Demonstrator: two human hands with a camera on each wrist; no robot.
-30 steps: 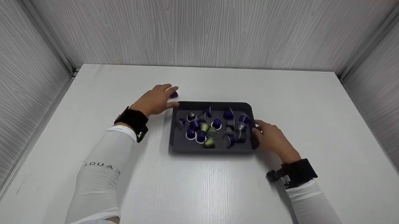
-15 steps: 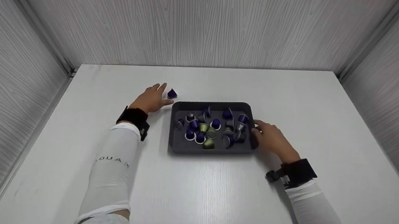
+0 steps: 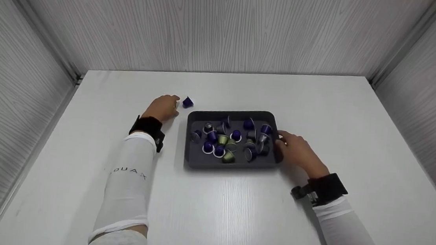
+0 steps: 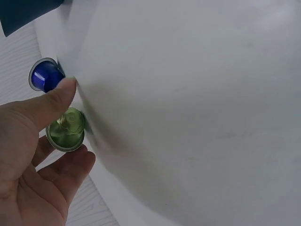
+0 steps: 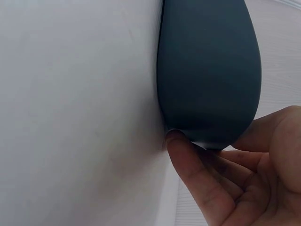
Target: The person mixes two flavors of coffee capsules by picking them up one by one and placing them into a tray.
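My left hand [image 3: 162, 107] is at the far left of the dark tray. In the left wrist view, its thumb and curled fingers hold a green coffee capsule [image 4: 66, 134] close to the tabletop. Just beyond the thumb tip lies a purple-blue coffee capsule [image 4: 44, 75], also visible in the head view as a purple capsule [image 3: 187, 102] on the table. My right hand [image 3: 298, 151] grips the right end of the dark grey tray [image 3: 230, 167], thumb and fingers at its edge. Inside the tray are several purple, green and grey capsules [image 3: 229, 157].
The white table [image 3: 217, 217] carries the tray near its middle. Grey wood-grain panels [image 3: 226, 28] stand behind it and at both sides. Both wrists wear black bands [image 3: 326, 189] with cameras.
My left hand has drawn back left from the tray corner and the purple capsule, and its spread fingers have come together. The right hand stays at the tray.
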